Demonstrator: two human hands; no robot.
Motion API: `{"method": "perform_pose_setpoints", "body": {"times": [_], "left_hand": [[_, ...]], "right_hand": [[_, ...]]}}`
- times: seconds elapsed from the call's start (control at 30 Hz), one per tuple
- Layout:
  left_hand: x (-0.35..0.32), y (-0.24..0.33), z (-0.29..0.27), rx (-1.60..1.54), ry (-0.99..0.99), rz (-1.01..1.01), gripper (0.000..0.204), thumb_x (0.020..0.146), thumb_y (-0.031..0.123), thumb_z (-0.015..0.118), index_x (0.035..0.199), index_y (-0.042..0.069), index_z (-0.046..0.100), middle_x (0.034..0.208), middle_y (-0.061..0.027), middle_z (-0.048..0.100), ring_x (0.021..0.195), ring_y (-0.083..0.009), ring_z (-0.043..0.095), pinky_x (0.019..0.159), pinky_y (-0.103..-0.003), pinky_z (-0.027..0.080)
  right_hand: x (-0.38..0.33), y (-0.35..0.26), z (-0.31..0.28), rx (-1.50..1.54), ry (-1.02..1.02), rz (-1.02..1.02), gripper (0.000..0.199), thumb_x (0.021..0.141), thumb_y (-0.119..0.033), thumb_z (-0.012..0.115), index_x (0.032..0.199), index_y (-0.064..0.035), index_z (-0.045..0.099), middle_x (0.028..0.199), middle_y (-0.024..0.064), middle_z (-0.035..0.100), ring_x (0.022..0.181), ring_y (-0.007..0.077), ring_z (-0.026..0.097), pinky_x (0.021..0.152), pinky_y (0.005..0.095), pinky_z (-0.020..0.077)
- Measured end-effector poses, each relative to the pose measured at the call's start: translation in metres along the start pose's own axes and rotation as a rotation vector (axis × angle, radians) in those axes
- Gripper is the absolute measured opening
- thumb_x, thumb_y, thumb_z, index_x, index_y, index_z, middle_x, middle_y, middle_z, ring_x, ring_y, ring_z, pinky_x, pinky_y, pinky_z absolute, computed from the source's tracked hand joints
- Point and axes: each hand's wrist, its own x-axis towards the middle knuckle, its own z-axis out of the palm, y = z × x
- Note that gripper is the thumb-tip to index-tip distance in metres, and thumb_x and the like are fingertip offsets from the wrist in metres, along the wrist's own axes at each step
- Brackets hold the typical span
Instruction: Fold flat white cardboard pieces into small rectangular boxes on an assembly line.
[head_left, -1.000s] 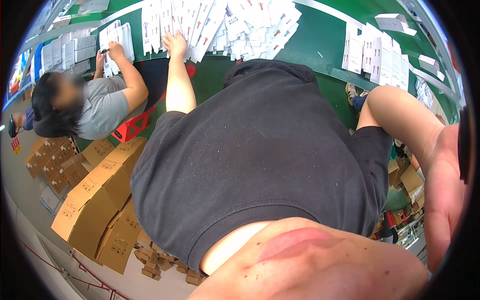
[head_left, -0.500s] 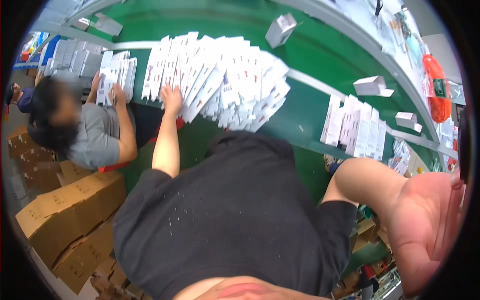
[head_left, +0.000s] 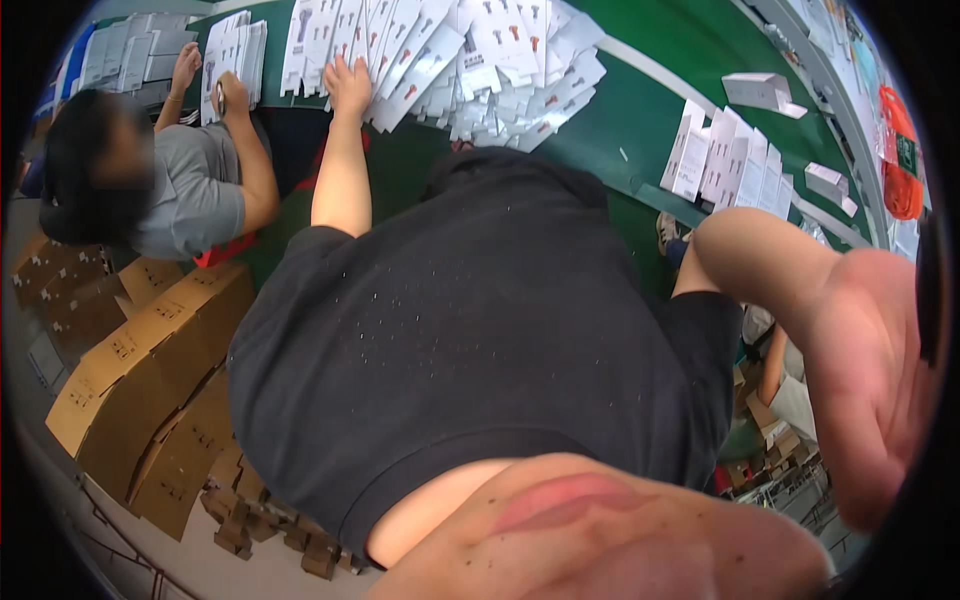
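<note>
Head view: left hand [head_left: 348, 88] spread on the white carton pile [head_left: 490, 60]

The white carton pile lies fanned and overlapping on the green table [head_left: 642, 125], its flat pieces printed with small tool pictures. At the pile's left part, the left hand lies with fingers stretched out and apart, unclenched; whether it pinches any one piece cannot be told. The right hand [head_left: 865, 370] is raised well to the right of the pile, palm showing; its fingers run into the dark rim, so its grip cannot be told.

Just right of the pile is a pale scrap [head_left: 624, 155]; farther right stands a row of white boxes [head_left: 735, 160], with two loose boxes [head_left: 762, 92] beyond it. Left of the pile, a co-worker in grey [head_left: 200, 195] holds a small dark item [head_left: 220, 95] beside a carton stack [head_left: 240, 55]. Brown cardboard boxes [head_left: 165, 350] stand to the pile's lower left.
</note>
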Motion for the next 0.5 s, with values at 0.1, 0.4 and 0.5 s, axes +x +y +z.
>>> {"method": "perform_pose_setpoints", "body": {"times": [0.1,0.4,0.5], "left_hand": [[-0.016,0.048,-0.029,0.041,-0.059,-0.015,0.068,0.101,0.053,0.042,0.153,0.009,0.036,0.157,-0.0241,0.033,0.145,-0.0421,0.031,0.114,-0.058,0.029],[-0.025,0.046,-0.047,0.046,0.091,0.101,0.054,0.096,0.043,0.052,0.136,0.007,0.056,0.14,-0.0224,0.053,0.129,-0.0426,0.048,0.108,-0.059,0.034],[0.009,0.067,-0.072,-0.034,0.106,0.17,0.051,0.095,0.041,0.055,0.132,0.008,0.06,0.135,-0.0211,0.055,0.124,-0.0409,0.051,0.106,-0.058,0.037]], "right_hand": [[0.038,-0.036,0.122,0.003,-0.047,0.024,0.041,0.109,-0.035,0.03,0.089,-0.0076,0.052,0.089,0.0176,0.066,0.065,0.0248,0.065,0.051,0.0259,0.0542],[-0.28,-0.152,0.188,-0.288,-0.928,1.474,0.028,0.092,-0.026,0.069,0.106,-0.0023,0.072,0.099,0.0136,0.072,0.083,0.0287,0.067,0.076,0.0359,0.0535],[-0.359,-0.249,0.156,-0.305,-0.881,1.891,0.035,0.093,-0.035,0.065,0.094,-0.0006,0.073,0.085,0.0144,0.073,0.082,0.0328,0.069,0.074,0.0397,0.0536]]}}
